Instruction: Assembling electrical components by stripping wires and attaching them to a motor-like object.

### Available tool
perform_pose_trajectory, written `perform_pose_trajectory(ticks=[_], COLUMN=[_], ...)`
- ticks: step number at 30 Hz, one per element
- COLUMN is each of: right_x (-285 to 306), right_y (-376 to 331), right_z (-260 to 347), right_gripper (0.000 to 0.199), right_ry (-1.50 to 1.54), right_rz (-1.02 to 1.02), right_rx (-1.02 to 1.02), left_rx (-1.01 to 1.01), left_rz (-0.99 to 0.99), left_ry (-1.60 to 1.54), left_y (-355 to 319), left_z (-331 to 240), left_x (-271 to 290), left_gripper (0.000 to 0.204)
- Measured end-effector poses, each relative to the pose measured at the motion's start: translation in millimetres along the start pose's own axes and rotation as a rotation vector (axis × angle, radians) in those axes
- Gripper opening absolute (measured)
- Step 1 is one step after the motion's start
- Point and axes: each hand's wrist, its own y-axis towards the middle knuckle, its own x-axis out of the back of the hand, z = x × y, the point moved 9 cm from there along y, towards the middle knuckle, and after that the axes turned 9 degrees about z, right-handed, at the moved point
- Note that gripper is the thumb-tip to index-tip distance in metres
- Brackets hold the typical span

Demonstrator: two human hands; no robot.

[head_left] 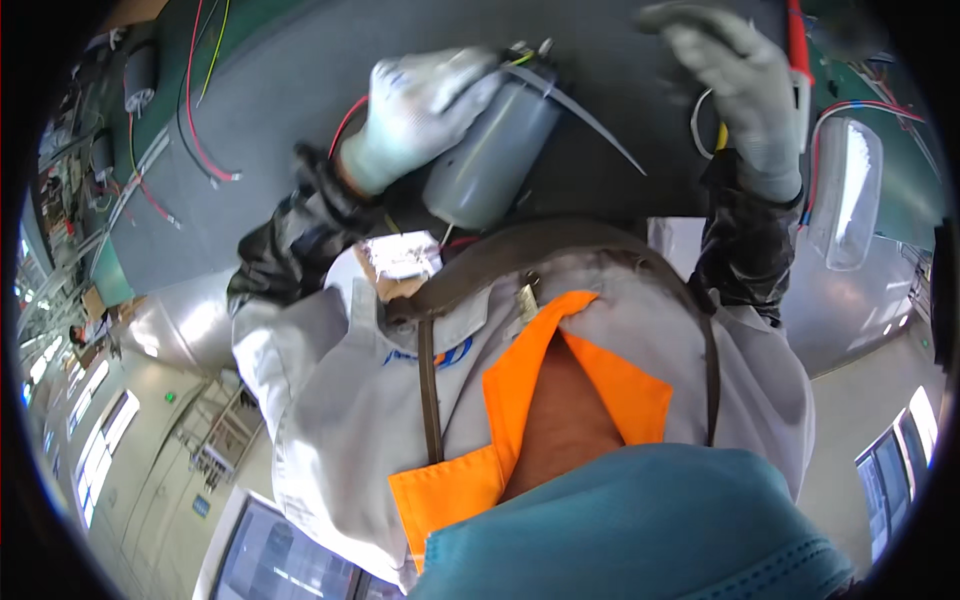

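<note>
A grey cylinder (pixel 485 160) with wire ends at its far end lies tilted on the dark work surface in front of me. Around its far part runs a white cable tie (pixel 600 128), its long tail sticking out to the right. My left hand (pixel 425 110), in a white glove, is closed against the cylinder's left side near the tie; its fingertips are partly hidden. Apart from the cylinder, to the right, my gloved right hand (pixel 740 100) is raised with fingers stretched out, blurred by motion, nothing visible in it. A red-handled tool (pixel 798 45) is just beyond its right side.
Red and black wires (pixel 195 130) lie at the left, near another grey cylinder (pixel 141 75) at the far left. A clear plastic tray (pixel 846 200) sits at the right beside red and blue wires (pixel 860 104). A yellow-and-white loop (pixel 704 125) is by my right wrist.
</note>
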Motion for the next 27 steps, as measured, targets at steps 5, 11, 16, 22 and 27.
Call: perform_pose_trajectory(ticks=[5,11,16,22,27], right_x=[-62,-58,-57,-54,-115], right_y=[-15,-23,-5,-5,62], right_z=[-14,-5,-23,-32,-2], right_gripper=[0.056,0.035,0.029,0.03,0.019], right_ry=[-0.781,-0.197,0.57,0.323,0.175], right_rz=[0.08,-0.041,0.075,0.07,0.478], right_rx=[0.459,0.646,0.318,0.069,0.062], left_rx=[-0.112,-0.041,-0.125,-0.322,-0.33], left_rz=[-0.067,0.113,0.263,0.451,0.429], left_ry=[0.009,0.07,0.232,0.428,0.227], left_y=[17,33,37,27,34], left_z=[-28,-39,-55,-62,-87], left_x=[-3,-11,-20,-40,-44], left_gripper=[0.015,0.012,0.019,0.028,0.026])
